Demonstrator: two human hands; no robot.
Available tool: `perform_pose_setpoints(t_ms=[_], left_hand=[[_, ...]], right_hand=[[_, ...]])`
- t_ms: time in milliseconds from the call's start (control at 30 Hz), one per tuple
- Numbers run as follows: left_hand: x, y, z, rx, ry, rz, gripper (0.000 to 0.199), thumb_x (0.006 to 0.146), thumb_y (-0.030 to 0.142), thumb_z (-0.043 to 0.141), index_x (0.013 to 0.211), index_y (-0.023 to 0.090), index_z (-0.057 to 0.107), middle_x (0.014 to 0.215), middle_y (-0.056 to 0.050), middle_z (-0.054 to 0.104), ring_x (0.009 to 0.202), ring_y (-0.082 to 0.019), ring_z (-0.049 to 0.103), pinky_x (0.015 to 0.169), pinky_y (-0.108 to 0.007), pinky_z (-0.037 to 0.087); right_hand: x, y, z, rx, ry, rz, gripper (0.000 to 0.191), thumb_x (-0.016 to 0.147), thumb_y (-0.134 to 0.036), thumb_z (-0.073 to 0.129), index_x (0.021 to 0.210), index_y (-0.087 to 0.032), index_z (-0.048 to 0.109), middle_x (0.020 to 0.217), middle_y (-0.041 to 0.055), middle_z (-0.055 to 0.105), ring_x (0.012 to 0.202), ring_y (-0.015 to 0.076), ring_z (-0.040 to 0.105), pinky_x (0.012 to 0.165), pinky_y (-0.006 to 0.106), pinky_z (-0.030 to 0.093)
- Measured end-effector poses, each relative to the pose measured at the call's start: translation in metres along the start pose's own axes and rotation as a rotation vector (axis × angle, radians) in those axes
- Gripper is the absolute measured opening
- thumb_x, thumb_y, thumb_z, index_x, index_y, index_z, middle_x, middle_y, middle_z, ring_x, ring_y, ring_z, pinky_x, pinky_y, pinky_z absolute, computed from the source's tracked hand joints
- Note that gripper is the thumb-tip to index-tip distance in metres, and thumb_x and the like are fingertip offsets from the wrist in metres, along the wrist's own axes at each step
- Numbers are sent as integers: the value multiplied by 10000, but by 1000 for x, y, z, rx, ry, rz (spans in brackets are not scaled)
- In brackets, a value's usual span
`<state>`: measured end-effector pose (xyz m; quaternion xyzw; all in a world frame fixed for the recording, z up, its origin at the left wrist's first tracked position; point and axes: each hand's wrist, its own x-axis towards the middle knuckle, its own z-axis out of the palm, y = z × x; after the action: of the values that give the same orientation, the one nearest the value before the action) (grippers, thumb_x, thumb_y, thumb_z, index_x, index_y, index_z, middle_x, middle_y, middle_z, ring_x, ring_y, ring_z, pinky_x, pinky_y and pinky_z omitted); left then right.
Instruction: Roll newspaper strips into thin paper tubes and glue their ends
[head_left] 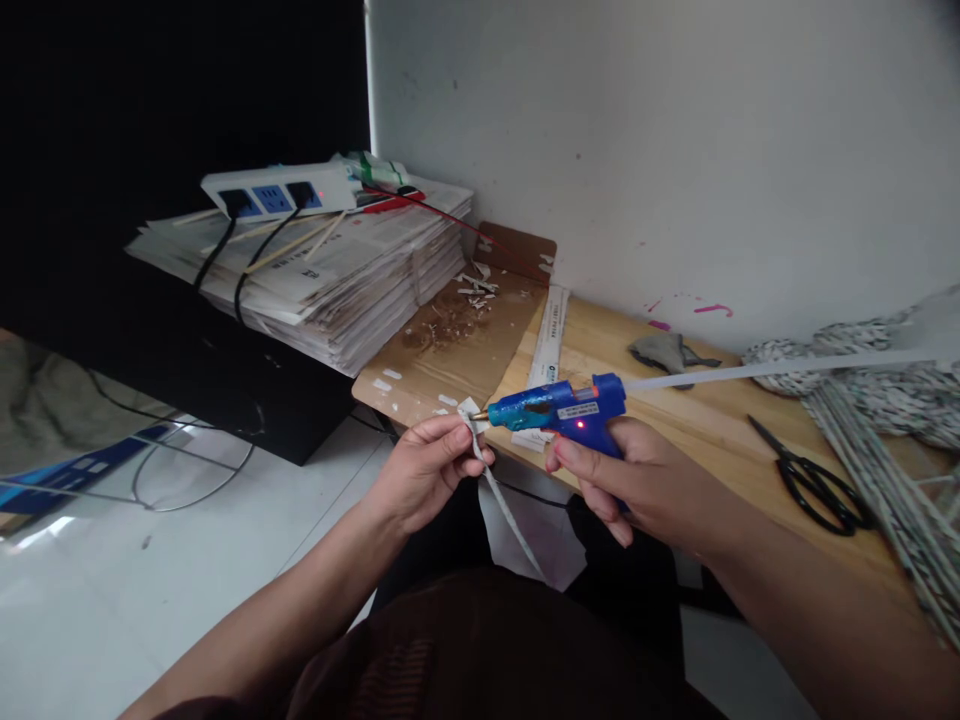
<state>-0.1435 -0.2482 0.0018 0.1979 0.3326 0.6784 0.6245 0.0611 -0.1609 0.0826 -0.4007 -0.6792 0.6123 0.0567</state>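
Note:
My right hand [637, 480] grips a blue hot glue gun [559, 405] by its handle. A red light glows on the gun's side, and a long whitish glue stick [757, 368] sticks out of its back. My left hand [435, 465] pinches a thin rolled paper tube [510, 515] near its upper end, which looks flattened or unrolled. The tube slants down toward my lap. At that upper end, the gun's metal nozzle touches the paper or sits very close to it; I cannot tell which.
A newspaper stack [375, 290] carries a power strip [277, 195] with two black plugs. Cardboard [442, 350] with scraps lies on the wooden table [720, 470]. Black scissors [814, 485], a grey cloth [664, 350] and several paper tubes [877, 490] are at the right. A wall stands behind.

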Motion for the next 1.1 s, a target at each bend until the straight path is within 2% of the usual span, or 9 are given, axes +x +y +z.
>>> perform_pose_setpoints(t_ms=[467,567,667,733,800,900,967,1033,1100], left_hand=[[1,3,-4,-52,78,-38,192,705,182,789,872,110,727,715,-29,684,619,-100,678,551,-126,556],[2,2,-5,-56,77,-39,202,701,183,794,879,108,735,715,-40,696,621,-105,679,554,-129,558],[2,1,-3,-44,80,-13,205,679,194,812,853,112,742,704,-38,700,622,-102,675,549,-125,553],[2,1,-1,-25,84,12,185,684,201,811,832,114,745,698,-37,700,628,-97,670,552,-121,547],[1,2,2,-9,91,33,162,691,205,807,813,116,747,688,-35,697,631,-94,664,554,-122,542],[1,2,5,-1,111,65,143,691,208,806,792,126,747,677,-29,693,606,-85,645,546,-129,532],[1,2,6,2,112,82,125,703,209,797,785,129,747,672,-30,692,581,-77,627,548,-136,527],[1,2,7,1,111,92,117,717,211,786,792,129,748,673,-33,691,578,-74,622,558,-140,525],[1,2,8,-3,114,96,128,723,215,783,811,128,751,686,-37,693,598,-80,631,567,-141,525]], right_hand=[[-5,1,-9,-33,43,27,344,841,-535,618,880,-196,662,464,-40,511,364,80,461,360,192,357],[-6,3,-5,-48,32,27,336,840,-531,617,896,-203,664,481,-40,520,371,82,460,363,196,358],[-8,5,2,-118,60,-43,299,854,-503,608,914,-218,676,506,-28,545,407,101,493,382,210,372],[-11,5,8,-182,118,-130,265,861,-480,606,918,-233,684,571,-3,596,488,132,552,414,224,393],[-14,6,15,-249,185,-221,234,864,-454,610,954,-253,689,725,31,666,663,179,622,496,244,444],[-16,12,27,-291,248,-296,222,873,-417,610,1023,-271,683,928,51,688,851,216,635,618,275,486],[-15,21,35,-219,243,-279,216,888,-410,591,1019,-261,675,834,42,672,740,183,625,571,263,474],[-12,32,44,-72,220,-236,224,909,-416,560,1010,-240,653,656,4,599,556,129,556,483,237,437],[-8,41,52,86,185,-209,242,927,-432,527,1001,-221,620,559,-39,509,451,92,475,433,219,413]])
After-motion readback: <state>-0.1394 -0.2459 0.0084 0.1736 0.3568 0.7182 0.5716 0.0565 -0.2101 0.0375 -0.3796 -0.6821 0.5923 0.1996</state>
